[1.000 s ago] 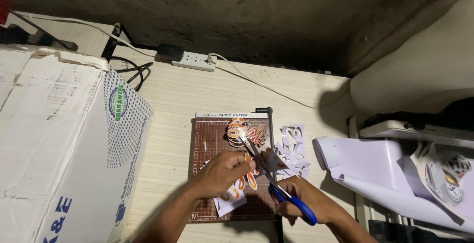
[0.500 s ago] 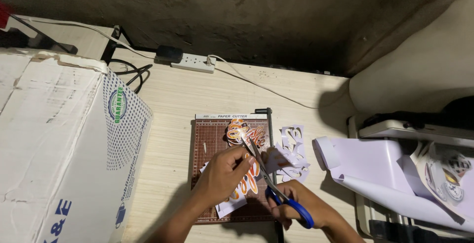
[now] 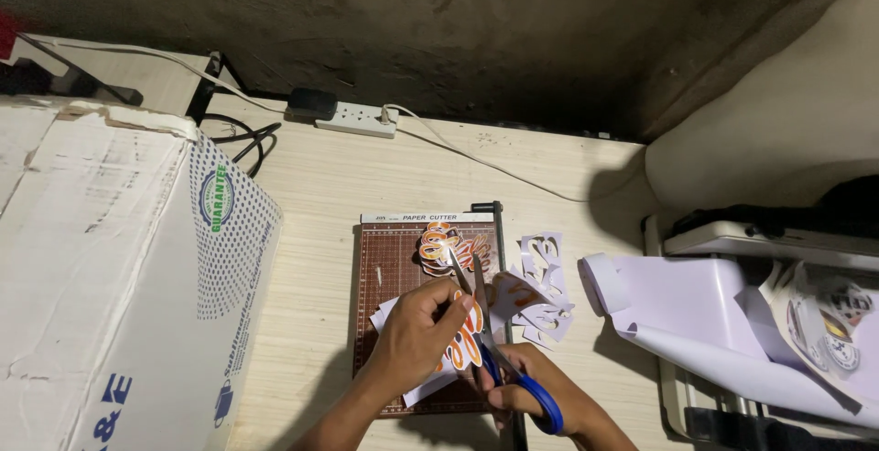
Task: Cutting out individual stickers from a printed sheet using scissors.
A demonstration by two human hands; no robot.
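- The left hand (image 3: 417, 336) pinches an orange printed sticker sheet (image 3: 465, 341) over the brown paper cutter board (image 3: 389, 268), now slightly lower than a second ago.
- The right hand (image 3: 536, 391) grips blue-handled scissors (image 3: 499, 350), blades parted on the sheet; cutting continues.
- White offcuts (image 3: 540, 286) lie right of the board.
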